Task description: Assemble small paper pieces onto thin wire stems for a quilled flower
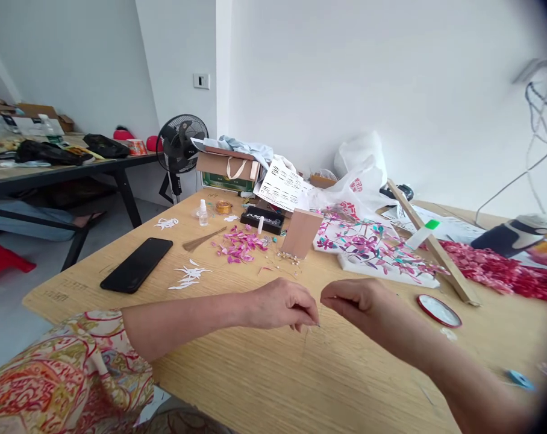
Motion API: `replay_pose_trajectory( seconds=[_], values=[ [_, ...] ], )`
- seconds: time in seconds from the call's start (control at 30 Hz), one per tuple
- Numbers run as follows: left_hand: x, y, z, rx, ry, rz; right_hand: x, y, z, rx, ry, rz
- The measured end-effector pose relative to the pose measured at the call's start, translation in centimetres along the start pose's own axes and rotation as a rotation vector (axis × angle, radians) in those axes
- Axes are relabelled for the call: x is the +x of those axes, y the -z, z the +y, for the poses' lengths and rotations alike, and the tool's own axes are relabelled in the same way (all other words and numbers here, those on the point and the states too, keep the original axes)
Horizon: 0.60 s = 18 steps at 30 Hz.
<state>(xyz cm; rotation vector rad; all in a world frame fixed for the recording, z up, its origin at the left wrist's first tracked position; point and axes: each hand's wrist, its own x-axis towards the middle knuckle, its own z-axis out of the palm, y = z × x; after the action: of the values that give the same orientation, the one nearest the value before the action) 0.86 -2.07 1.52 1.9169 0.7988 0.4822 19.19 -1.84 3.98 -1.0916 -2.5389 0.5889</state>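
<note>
Pale walls [391, 78] meet behind a wooden table [255, 380], with a black fan [183, 141] standing past its far edge. Near the front of the table, both hands come close together over bare wood, apart by a small gap. On the left hand [285, 304], thumb and fingers close in a pinch, and a fine strand [319, 326] shows at their tips — so thin that its full run is hard to follow. On the right hand [361, 301], thumb and fingertips also meet; whether anything sits between them, I cannot tell.

Judging by the pose, the step in hand is close work on that strand, and the next move calls for a steady left pinch and small, exact motions of the right fingertips (the strand is easy to lose against the wood grain).

Beyond the hands, beads [289, 258] lie at the foot of an upright board [302, 234], with pink petals [241, 244] left of it. White petals [190, 274] lie nearer the phone [137, 265]; flower sprays [373, 244] rest on the right — well beyond the right hand.
</note>
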Motion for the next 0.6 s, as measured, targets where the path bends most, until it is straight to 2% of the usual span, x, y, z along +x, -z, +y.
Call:
replay_pose_trajectory(
  seconds=[0.07,0.13,0.2,0.27,0.43,0.53,0.6],
  values=[
    [-0.2,-0.1,0.2,-0.265,0.049,0.026,0.2,-0.4,1.1,0.234,-0.046,-0.006],
    [-0.4,0.0,0.4,-0.450,0.078,0.099,0.3,-1.6,1.9,0.438,-0.081,0.028],
    [-0.4,0.0,0.5,-0.543,0.085,0.191,0.3,-3.3,2.2,0.559,-0.105,0.103],
    [-0.2,0.1,0.5,-0.579,0.087,0.284,0.3,-4.9,2.0,0.566,-0.120,0.198],
    [0.7,0.4,-0.2,-0.444,0.147,0.454,-0.3,-7.0,0.5,0.191,-0.125,0.393],
    [1.0,0.6,-0.6,-0.212,0.159,0.469,-0.8,-7.0,-0.4,-0.102,-0.098,0.413],
    [1.1,0.8,-0.8,0.047,0.092,0.442,-1.1,-6.7,-0.9,-0.334,-0.095,0.374]
  ],
)
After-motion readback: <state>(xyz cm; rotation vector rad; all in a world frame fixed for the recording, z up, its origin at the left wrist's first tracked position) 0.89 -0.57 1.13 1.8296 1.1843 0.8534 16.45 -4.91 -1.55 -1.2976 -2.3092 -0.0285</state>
